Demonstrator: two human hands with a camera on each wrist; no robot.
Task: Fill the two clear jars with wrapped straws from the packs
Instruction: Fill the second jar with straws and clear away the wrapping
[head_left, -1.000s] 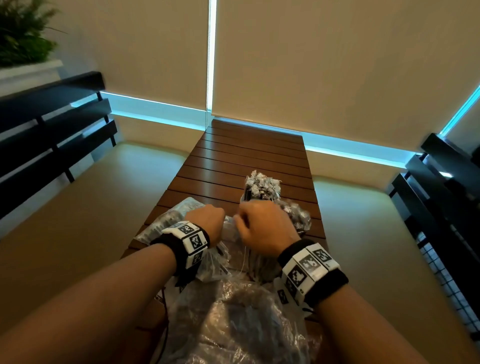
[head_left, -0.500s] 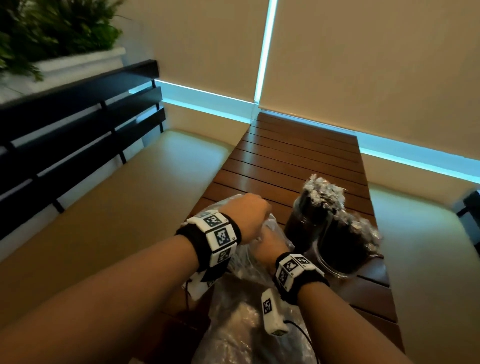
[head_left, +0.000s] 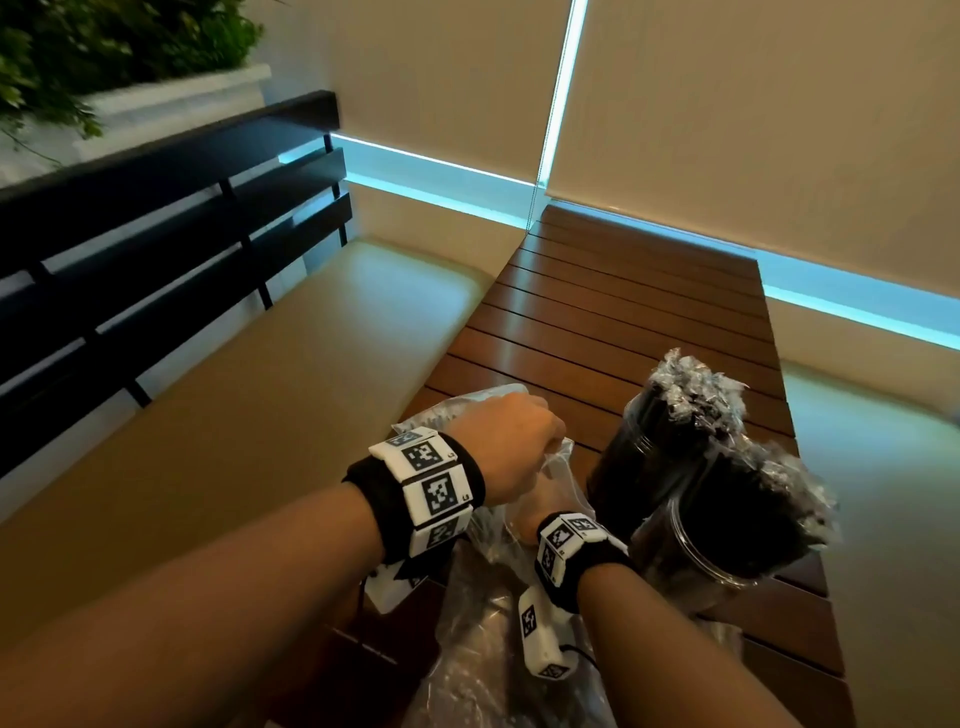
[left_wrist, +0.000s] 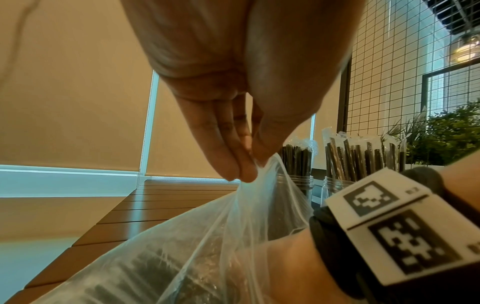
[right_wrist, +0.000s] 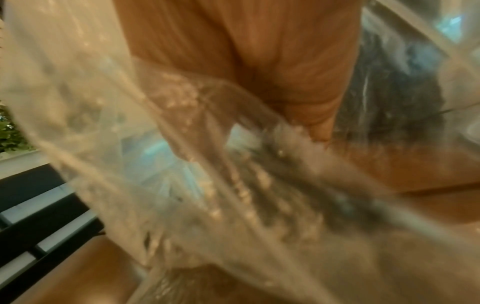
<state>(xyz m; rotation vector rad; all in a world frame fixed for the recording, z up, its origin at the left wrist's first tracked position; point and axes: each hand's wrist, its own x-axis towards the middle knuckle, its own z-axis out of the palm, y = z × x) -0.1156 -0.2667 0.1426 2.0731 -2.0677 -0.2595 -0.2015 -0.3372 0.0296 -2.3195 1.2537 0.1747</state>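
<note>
Left hand (left_wrist: 233, 115) pinches rim of crinkled clear plastic straw pack (left_wrist: 207, 236), bag hanging below fingertips; right hand (head_left: 537, 514) reaches inside pack, grip unclear; two clear jars (head_left: 670, 467) just right.

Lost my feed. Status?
Left hand pinching pack mouth open. Right hand inside pack, grip hidden. Both jars full of straws. Nothing blocking.

black straws (head_left: 670, 447) in clear jars (head_left: 691, 551), reddish-brown slatted table (head_left: 623, 312).
</note>
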